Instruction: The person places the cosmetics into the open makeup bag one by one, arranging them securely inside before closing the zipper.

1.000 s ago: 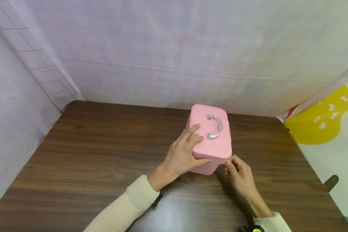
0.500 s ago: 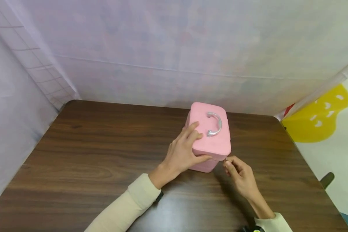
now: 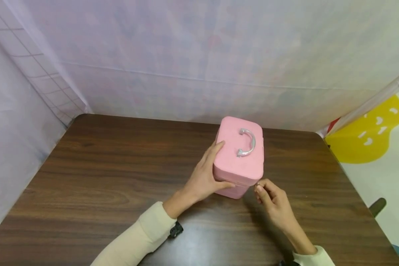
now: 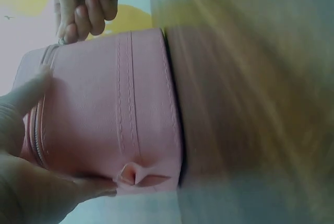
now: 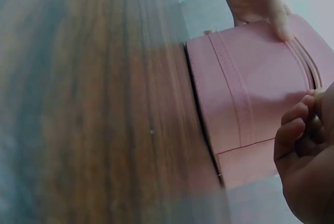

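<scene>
A pink zippered vanity case (image 3: 234,162) stands on the table, its lid down and a silver handle (image 3: 253,143) on top. My left hand (image 3: 202,181) grips its near left corner, thumb across the front by the seam and fingers along the left side. At the near right corner, my right hand (image 3: 276,203) pinches the small metal zipper pull (image 4: 62,40) between thumb and index finger. In the right wrist view, the zipper (image 5: 313,72) runs around the case just below the lid, up to those fingertips. A pink tab (image 4: 136,174) sticks out low on the case's side.
The dark wood table (image 3: 119,159) extends on both sides of the case. Behind it hangs a pale curtain (image 3: 186,66), close to the case's far end. A yellow shape (image 3: 365,140) shows on the white surface past the table's right edge.
My left fingers have slid off the lid's top to its left edge, and the thumb has shifted left along the front. The right hand keeps its pinch at the corner with little movement.
</scene>
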The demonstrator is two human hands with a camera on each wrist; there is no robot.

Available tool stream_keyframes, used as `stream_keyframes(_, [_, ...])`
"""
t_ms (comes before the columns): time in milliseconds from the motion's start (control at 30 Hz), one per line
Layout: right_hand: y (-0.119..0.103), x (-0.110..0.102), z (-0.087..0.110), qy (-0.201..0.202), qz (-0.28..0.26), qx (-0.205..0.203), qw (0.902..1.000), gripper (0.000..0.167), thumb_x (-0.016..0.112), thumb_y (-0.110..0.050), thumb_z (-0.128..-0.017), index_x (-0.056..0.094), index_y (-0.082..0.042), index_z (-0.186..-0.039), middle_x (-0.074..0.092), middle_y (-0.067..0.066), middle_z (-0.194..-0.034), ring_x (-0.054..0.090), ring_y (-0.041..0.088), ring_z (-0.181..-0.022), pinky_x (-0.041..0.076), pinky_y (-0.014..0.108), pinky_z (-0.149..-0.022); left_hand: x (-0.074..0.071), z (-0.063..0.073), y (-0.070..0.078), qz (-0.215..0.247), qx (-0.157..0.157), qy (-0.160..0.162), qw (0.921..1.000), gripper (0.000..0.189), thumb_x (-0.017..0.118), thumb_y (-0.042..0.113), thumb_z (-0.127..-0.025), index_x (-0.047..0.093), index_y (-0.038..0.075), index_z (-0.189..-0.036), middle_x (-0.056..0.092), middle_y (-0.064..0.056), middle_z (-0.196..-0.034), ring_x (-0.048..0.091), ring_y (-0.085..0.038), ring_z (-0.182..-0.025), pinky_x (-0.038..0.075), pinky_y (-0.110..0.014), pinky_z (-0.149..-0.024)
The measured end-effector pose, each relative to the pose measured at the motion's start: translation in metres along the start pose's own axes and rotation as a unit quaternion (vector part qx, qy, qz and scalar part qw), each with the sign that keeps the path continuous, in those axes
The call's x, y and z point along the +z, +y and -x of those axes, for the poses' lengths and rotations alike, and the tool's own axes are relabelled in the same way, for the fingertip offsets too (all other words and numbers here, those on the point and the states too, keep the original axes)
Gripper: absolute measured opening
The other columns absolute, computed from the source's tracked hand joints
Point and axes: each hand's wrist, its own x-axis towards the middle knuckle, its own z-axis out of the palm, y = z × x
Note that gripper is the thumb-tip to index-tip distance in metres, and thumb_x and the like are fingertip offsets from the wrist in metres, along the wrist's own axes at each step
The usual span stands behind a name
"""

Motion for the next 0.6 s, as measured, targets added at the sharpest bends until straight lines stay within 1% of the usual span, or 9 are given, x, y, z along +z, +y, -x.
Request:
stream_keyframes(67, [-0.0002,0.0022,-0.0011,-0.006,0.028,-0.021,0.9994,0.024,0.046,0.021,-0.089,0.052,-0.001,-0.081,0.048,0.006,-0.066,0.045,0.012,-0.056,0.038,0.025,-0.047,0.0016,0.0012,-0.0008,0.015,0.002,0.008,0.9999,0.121,0.093,0.029,-0.057,0.017,0.02,-0.151,0.025,-0.009,-0.154,0.034,-0.024,-0.135,0.034,-0.04,-0.105])
stream_keyframes(133, [0.0,0.0046,-0.0017,-0.018,0.046,-0.038,0.9981,0.026,0.047,0.023,-0.087,0.052,-0.001,-0.081,0.047,0.006,-0.065,0.045,0.013,-0.055,0.038,0.023,-0.047,0.0028,0.0019,-0.0015,0.03,-0.007,0.018,0.9993,0.125,0.094,0.029,-0.055,0.014,0.02,-0.151,0.03,-0.008,-0.151,0.039,-0.022,-0.131,0.037,-0.039,-0.103])
stream_keyframes(200, [-0.0008,0.0067,-0.0018,-0.034,0.041,-0.041,0.9977,0.026,0.046,0.024,-0.087,0.051,0.0,-0.081,0.047,0.008,-0.065,0.045,0.015,-0.056,0.04,0.023,-0.049,0.0033,0.0021,-0.0022,0.04,-0.017,0.031,0.9986,0.128,0.095,0.031,-0.051,0.014,0.021,-0.15,0.036,-0.006,-0.148,0.045,-0.02,-0.125,0.04,-0.039,-0.099])
stream_keyframes(267, [-0.0029,0.0081,-0.0018,-0.042,0.031,-0.036,0.9979,0.026,0.045,0.024,-0.087,0.05,0.0,-0.082,0.047,0.009,-0.066,0.045,0.017,-0.057,0.041,0.025,-0.05,0.0032,0.0017,-0.0025,0.038,-0.022,0.039,0.9982,0.128,0.096,0.033,-0.049,0.015,0.021,-0.148,0.04,-0.006,-0.144,0.047,-0.02,-0.122,0.042,-0.039,-0.096])
stream_keyframes(333, [-0.0049,0.0084,-0.0019,-0.043,0.025,-0.029,0.9983,0.025,0.044,0.023,-0.088,0.05,0.0,-0.083,0.048,0.009,-0.067,0.046,0.018,-0.058,0.041,0.026,-0.05,0.0031,0.0015,-0.0027,0.027,-0.015,0.041,0.9987,0.124,0.095,0.034,-0.049,0.019,0.021,-0.146,0.039,-0.009,-0.144,0.046,-0.022,-0.124,0.041,-0.04,-0.098])
stream_keyframes(400, [-0.0059,0.0079,-0.0014,-0.042,0.025,-0.023,0.9985,0.025,0.044,0.022,-0.089,0.051,-0.001,-0.084,0.048,0.008,-0.068,0.046,0.018,-0.058,0.042,0.026,-0.05,0.003,0.0015,-0.0024,0.008,0.0,0.041,0.9991,0.118,0.095,0.035,-0.05,0.023,0.02,-0.143,0.035,-0.012,-0.147,0.041,-0.025,-0.129,0.039,-0.041,-0.101])
stream_keyframes(467, [-0.0046,0.007,-0.0001,-0.043,0.026,-0.026,0.9984,0.024,0.044,0.021,-0.089,0.051,-0.001,-0.083,0.048,0.007,-0.068,0.046,0.018,-0.058,0.041,0.026,-0.05,0.0033,0.0018,-0.0021,-0.007,0.02,0.041,0.9989,0.111,0.095,0.034,-0.051,0.029,0.02,-0.139,0.032,-0.015,-0.148,0.04,-0.029,-0.131,0.039,-0.041,-0.101])
stream_keyframes(533, [-0.0022,0.0061,0.0017,-0.043,0.022,-0.029,0.9984,0.024,0.044,0.021,-0.09,0.051,-0.001,-0.084,0.048,0.007,-0.069,0.046,0.017,-0.058,0.041,0.026,-0.05,0.0041,0.0027,-0.0008,-0.02,0.034,0.043,0.9983,0.104,0.095,0.034,-0.051,0.034,0.021,-0.135,0.029,-0.015,-0.15,0.042,-0.033,-0.128,0.041,-0.042,-0.098])
stream_keyframes(600, [-0.0007,0.0051,0.0028,-0.043,0.017,-0.033,0.9984,0.024,0.043,0.021,-0.09,0.052,0.0,-0.084,0.047,0.009,-0.069,0.045,0.017,-0.058,0.04,0.027,-0.05,0.0057,0.0033,0.0014,-0.033,0.04,0.046,0.9976,0.097,0.094,0.036,-0.053,0.039,0.022,-0.132,0.028,-0.014,-0.15,0.049,-0.034,-0.121,0.047,-0.042,-0.092])
